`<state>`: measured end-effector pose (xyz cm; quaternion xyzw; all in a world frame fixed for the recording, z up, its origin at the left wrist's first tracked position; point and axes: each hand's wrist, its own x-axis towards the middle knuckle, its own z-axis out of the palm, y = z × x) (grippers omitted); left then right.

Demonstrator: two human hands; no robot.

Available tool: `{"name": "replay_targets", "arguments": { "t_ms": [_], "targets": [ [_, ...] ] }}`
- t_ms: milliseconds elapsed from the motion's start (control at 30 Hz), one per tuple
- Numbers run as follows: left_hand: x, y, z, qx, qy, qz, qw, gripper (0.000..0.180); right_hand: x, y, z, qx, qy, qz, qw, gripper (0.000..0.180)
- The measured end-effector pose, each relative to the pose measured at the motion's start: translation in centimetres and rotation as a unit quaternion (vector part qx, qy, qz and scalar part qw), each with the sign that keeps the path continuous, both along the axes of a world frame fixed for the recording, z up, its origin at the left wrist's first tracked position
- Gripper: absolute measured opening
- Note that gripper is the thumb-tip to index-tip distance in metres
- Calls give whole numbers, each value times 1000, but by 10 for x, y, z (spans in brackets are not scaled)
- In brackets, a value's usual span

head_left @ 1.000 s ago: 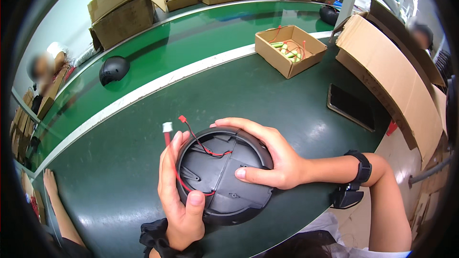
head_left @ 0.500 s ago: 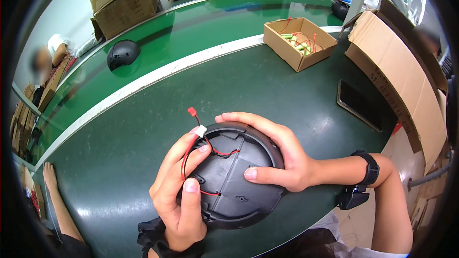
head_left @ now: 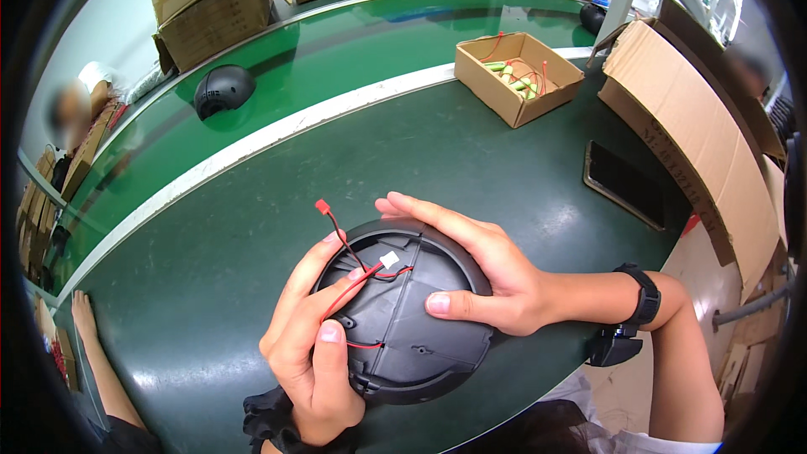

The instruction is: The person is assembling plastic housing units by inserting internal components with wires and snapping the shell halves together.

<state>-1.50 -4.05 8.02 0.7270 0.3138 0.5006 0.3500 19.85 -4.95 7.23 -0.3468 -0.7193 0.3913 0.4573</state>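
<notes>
A black round plastic shell [head_left: 420,324], its ribbed inner side up, is held between my two hands just above the green table. My right hand [head_left: 508,282] wraps its right side, thumb lying across the inside and fingers round the far rim. At the left rim, my left hand [head_left: 304,340] grips the shell with curled fingers, and a red wire [head_left: 340,296] runs between thumb and forefinger. That wire ends in a white connector [head_left: 389,260] over the shell's middle. A thinner red-and-black lead ends in a red connector [head_left: 323,206] sticking out past the far left rim.
An open carton [head_left: 521,88] holds green cylinders with red wires. Right of it are a phone [head_left: 624,183] and a large cardboard box [head_left: 689,126]. Another black shell [head_left: 224,91] sits on the green conveyor [head_left: 336,55]. A co-worker's arm [head_left: 101,353] rests at the left edge.
The white connector has swung from beside my left fingertips inward over the shell. The red connector has tipped left. Both hands keep their hold; the view has shifted slightly.
</notes>
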Motion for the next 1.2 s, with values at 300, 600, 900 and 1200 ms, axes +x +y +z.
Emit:
{"name": "replay_targets", "arguments": {
  "t_ms": [300, 600, 900, 1200],
  "targets": [
    [3, 0, 1, 0, 3, 4, 1000, 43, 0, 0, -1, 8, -5, -7, 1000, 75],
    [4, 1, 3, 18, -7, -1, 1000, 39, -1, 3, -4, 52, 2, -11, 999, 67],
    [10, 7, -8, -80, -75, -122, 986, 59, 3, 9, -3, -65, 163, 51, 983, 60],
    [22, -13, -20, -33, -100, 44, 993, 95, -26, -7, -12, -12, 222, -131, 966, 41]
  ]
}}
